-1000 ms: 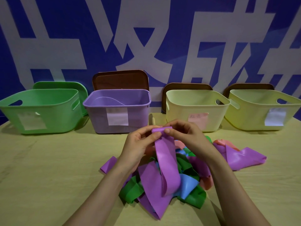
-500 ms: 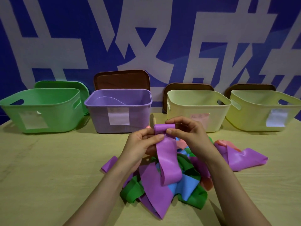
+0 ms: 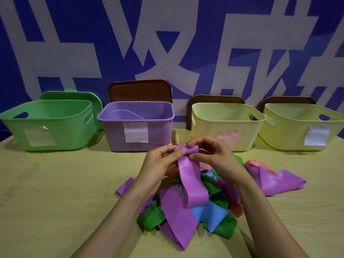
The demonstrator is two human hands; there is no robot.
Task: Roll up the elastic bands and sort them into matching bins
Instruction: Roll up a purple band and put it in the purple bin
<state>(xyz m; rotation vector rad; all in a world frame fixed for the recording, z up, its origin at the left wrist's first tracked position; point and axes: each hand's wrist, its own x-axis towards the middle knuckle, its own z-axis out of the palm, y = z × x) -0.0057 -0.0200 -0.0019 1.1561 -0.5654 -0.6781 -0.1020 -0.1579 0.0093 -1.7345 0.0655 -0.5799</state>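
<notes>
The purple band [image 3: 192, 183] has a fatter roll at its top than a second ago, and less of it hangs down; it is smooth and wide; the roll is up in the air, in front of the purple bin [image 3: 115, 135] and above the pile of bands [image 3: 214, 216] on the desk [image 3: 55, 192]; the left hand [image 3: 160, 164] and the right hand [image 3: 214, 155] both pinch the roll with bent fingers; its loose end rests on the pile.

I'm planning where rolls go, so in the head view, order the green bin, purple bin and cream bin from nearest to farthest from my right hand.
1. Cream bin, just behind the right hand.
2. Purple bin, behind and to its left.
3. Green bin, far left end.
</notes>
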